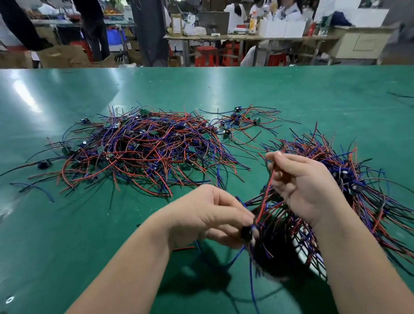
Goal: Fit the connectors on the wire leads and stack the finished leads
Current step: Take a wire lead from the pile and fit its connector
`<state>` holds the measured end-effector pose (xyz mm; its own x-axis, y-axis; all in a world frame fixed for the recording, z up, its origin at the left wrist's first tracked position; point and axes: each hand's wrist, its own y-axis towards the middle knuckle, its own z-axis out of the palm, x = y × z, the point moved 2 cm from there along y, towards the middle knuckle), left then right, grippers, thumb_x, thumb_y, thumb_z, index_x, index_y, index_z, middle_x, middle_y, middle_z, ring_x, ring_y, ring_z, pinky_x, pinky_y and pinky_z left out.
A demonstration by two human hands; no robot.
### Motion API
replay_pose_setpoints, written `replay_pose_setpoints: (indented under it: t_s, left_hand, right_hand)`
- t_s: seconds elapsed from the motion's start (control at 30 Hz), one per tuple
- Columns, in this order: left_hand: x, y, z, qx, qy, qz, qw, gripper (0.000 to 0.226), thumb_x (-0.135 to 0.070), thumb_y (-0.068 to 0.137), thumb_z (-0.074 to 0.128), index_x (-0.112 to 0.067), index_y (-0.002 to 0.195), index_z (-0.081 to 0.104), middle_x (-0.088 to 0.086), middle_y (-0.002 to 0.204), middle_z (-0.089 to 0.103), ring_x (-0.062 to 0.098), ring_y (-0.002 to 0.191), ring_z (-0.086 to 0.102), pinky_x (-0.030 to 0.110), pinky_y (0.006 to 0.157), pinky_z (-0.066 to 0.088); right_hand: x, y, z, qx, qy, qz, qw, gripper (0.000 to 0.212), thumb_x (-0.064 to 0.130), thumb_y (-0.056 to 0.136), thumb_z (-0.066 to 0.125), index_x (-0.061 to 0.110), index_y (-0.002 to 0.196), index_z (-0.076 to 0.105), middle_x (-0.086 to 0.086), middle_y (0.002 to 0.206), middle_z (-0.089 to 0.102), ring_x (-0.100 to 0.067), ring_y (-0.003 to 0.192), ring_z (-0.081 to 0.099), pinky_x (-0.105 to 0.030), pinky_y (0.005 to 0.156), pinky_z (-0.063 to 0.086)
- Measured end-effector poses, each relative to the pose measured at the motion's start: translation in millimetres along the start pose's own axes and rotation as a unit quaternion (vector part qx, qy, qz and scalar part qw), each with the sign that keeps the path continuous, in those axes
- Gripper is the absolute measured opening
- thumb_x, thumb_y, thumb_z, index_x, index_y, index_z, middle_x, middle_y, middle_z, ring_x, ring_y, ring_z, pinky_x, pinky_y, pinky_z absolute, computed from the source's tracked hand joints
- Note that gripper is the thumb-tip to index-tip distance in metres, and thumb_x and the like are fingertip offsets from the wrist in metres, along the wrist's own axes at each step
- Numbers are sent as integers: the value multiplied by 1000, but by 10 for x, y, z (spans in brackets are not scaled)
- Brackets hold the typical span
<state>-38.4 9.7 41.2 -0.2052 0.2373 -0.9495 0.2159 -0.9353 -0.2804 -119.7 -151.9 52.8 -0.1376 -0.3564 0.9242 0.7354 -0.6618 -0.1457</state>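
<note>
Green matting covers the worktable [52, 220]. From left to centre lies a loose heap [141, 150] of red, blue and black wire leads with small boards among them. A smaller cluster [239, 122] sits just past its far right edge. The left hand [209, 215], fingers curled, pinches a small black part [246, 232], probably the connector, though it is blurred. From this part a red lead [265, 192] rises steeply, leaning slightly right, and the right hand [306, 187] grips its upper end between thumb and forefinger. A blue lead [251, 281] trails from the same part toward the viewer. A second heap [359, 190] spreads behind and beneath the right hand. Which heap holds the finished leads cannot be told.

The red lead's long axis runs between the two hands, with its free tip at the right hand, above and to the right of the part. Judged from this, fitting calls for the right hand to bring that tip down to the part, which the left hand holds.
</note>
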Motion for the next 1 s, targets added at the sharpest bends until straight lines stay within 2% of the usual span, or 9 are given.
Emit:
replay_pose_setpoints:
  t_s: [0.2,0.33,0.47,0.53,0.63,0.73,0.83,0.93,1.0]
  left_hand:
    - [-42,-118,-97,47,31,1,998,8,-14,66,74,-19,72,76,11,78,74,18,65,71,20,54,54]
    - [-167,-135,-287,-58,-63,101,991,8,-8,70,72,-14,73,76,13,77,73,18,63,71,22,53,55]
    - [-163,-17,-307,-179,-179,165,953,16,-17,61,73,-9,75,70,12,75,73,15,58,69,22,52,56]
    - [-125,43,-253,-194,-184,171,948,9,-19,61,73,-13,67,72,4,67,69,10,51,65,20,51,54]
    - [-80,92,-189,-183,-164,180,952,8,-25,62,73,-17,65,73,0,65,67,8,55,65,20,54,54]
    - [-59,118,-163,-189,-92,207,956,20,-36,70,68,-21,80,76,-1,75,69,7,68,66,21,60,54]
    - [-4,147,-211,-290,97,224,925,31,-50,81,53,-31,102,67,-9,62,58,1,55,50,16,56,41]
    - [101,179,-250,-322,333,186,866,32,-53,92,44,-41,121,54,-10,55,41,4,51,40,25,56,37]
    - [180,210,-222,-274,453,127,839,38,-57,93,39,-45,129,47,-11,68,48,5,68,50,28,74,43]
  right_hand:
    - [-53,59,3,5,92,19,996,31,23,98,48,5,84,70,-2,64,65,-6,45,51,-13,38,39]
    - [-53,58,29,-4,47,29,998,38,35,102,36,7,100,62,-7,81,68,-11,51,61,-17,44,47]
    - [-133,-81,217,137,-63,-58,987,7,19,83,69,15,84,63,-13,86,68,-21,58,64,-22,47,48]
    - [-174,-180,320,202,-137,-141,959,14,19,72,78,21,83,69,-5,87,70,-21,65,64,-25,55,51]
    - [-161,-212,329,155,-199,-214,944,30,25,63,87,18,84,67,-9,85,69,-25,65,59,-37,61,49]
    - [-121,-220,289,122,-201,-240,942,23,16,68,84,16,85,69,-21,82,70,-30,62,63,-36,60,51]
    - [-12,-198,222,72,-166,-274,944,18,7,75,77,16,90,71,-4,79,74,-17,58,68,-21,53,52]
    - [194,-123,-26,-85,-168,-302,934,16,8,77,75,19,88,72,6,73,73,-7,55,63,-18,55,50]
    - [286,-34,-254,-185,-296,-268,898,17,14,77,74,19,93,74,0,83,73,-10,70,65,-24,70,51]
